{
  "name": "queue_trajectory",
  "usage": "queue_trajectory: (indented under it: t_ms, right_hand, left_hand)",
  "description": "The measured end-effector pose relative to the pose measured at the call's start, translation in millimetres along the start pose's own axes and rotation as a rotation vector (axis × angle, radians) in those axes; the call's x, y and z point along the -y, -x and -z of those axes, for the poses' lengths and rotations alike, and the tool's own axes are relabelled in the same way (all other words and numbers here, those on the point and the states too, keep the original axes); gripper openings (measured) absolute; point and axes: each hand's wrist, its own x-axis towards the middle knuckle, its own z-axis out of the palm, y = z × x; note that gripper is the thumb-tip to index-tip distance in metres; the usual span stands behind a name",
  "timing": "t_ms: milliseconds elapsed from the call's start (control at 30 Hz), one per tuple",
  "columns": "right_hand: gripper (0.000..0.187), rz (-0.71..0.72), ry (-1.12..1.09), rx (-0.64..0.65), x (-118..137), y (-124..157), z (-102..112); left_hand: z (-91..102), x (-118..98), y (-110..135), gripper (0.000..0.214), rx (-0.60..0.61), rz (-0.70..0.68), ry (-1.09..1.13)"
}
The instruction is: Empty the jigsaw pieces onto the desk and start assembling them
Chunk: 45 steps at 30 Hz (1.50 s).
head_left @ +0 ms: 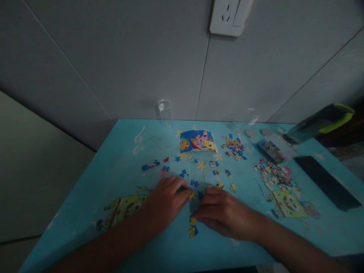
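My left hand (169, 199) rests low over the table, its thumb and bent fingers closed at a small yellow puzzle piece (192, 195). Just to the right, my right hand (223, 210) has its fingers curled down at a blue puzzle piece (200, 195); its fingertips are partly hidden. Between the hands and nearer me lies a short strip of yellow and blue pieces (193, 229), close to my right thumb. Loose pieces are scattered beyond my hands, among them a blue one (195, 183). Behind them a curved cartoon picture card (199, 141) lies on the table.
A pile of blue and yellow pieces (234, 147) and a paler pile (275, 175) lie to the right. Beyond are a small picture box (271, 149), a dark flat strip (327, 182) and a dark bottle (315, 125). A clear jar (165, 113) stands against the wall.
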Motion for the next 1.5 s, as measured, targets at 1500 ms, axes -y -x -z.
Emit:
queue_trajectory:
  t_ms: [1500]
  right_hand:
    - [0.014, -0.529, -0.185, -0.328, -64.0, 40.2, 57.6]
  left_hand:
    - [-34.3, -22.5, -76.0, 0.021, -0.115, -0.203, 0.128]
